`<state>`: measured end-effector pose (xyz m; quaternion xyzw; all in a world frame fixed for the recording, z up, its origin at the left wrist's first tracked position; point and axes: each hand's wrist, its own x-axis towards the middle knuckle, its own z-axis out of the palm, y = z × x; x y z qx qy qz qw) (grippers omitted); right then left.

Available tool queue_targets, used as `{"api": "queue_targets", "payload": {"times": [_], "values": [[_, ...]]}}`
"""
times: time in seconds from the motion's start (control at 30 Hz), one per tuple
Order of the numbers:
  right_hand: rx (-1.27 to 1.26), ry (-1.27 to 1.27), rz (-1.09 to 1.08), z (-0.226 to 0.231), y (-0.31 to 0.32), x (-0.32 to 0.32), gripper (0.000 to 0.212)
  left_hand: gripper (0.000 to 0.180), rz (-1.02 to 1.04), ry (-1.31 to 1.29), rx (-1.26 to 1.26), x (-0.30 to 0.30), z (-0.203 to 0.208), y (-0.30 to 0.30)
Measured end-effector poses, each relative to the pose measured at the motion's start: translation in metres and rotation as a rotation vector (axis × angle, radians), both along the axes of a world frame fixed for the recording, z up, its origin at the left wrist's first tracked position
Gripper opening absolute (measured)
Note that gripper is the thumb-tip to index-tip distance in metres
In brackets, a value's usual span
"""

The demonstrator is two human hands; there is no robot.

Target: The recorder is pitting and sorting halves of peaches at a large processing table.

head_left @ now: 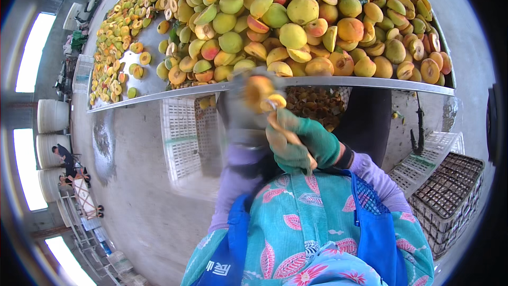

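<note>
While the right hand (312, 140), in a green glove, has its fingers wrapped firmly round the wooden handle of a slim tool (292, 138), the left hand (241, 108), grey-gloved and blurred, curls its fingers about 1 fruit half (257, 91); how tightly they press cannot be told. That half is held up before the near edge of the metal-rimmed tabletop (370, 83), next to the tool's tip. A small yellow piece (277, 100) shows at the tip, though blur hides whether it is joined to the half. Whole and halved fruits (301, 10) in green, yellow and orange lie heaped on the tabletop, thinning toward the left. Lower down are brownish fruit pieces (320, 107), 1 white crate (180, 143) at left and a dark crate (450, 193) at right.
</note>
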<state>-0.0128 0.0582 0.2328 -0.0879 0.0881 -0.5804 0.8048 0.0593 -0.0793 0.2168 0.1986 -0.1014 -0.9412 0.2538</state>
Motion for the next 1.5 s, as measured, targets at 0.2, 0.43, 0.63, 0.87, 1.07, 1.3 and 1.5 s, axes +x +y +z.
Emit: {"api": "queue_targets", "payload": {"times": [0.2, 0.43, 0.63, 0.87, 1.07, 1.3, 1.5], "values": [[0.719, -0.48, -0.046, -0.094, 0.004, -0.017, 0.04, 0.041, 0.176, -1.274, -1.597, 0.039, 0.015, -0.066], [0.39, 0.978, -0.359, -0.015, -0.007, -0.013, 0.035, 0.039, 0.066, -1.025, -2.509, -0.02, -0.034, -0.115], [0.198, 1.757, -0.509, 0.009, -0.033, -0.017, 0.044, 0.036, -0.069, -0.551, -1.259, -0.001, 0.034, -0.04], [0.254, 1.745, -0.473, -0.006, -0.033, -0.007, 0.049, 0.051, 0.023, -0.316, -0.751, -0.006, 0.008, -0.013], [0.272, 1.766, -0.52, -0.019, -0.03, -0.008, 0.049, 0.044, 0.07, -0.309, -0.793, -0.015, -0.001, -0.002], [0.254, 1.629, -0.419, -0.03, -0.027, -0.01, 0.047, 0.035, 0.154, -0.511, -0.988, -0.021, -0.005, 0.0], [0.195, 1.004, -0.719, -0.058, -0.034, 0.004, 0.04, 0.033, -0.027, -0.497, -0.925, -0.024, 0.016, 0.003]]}}
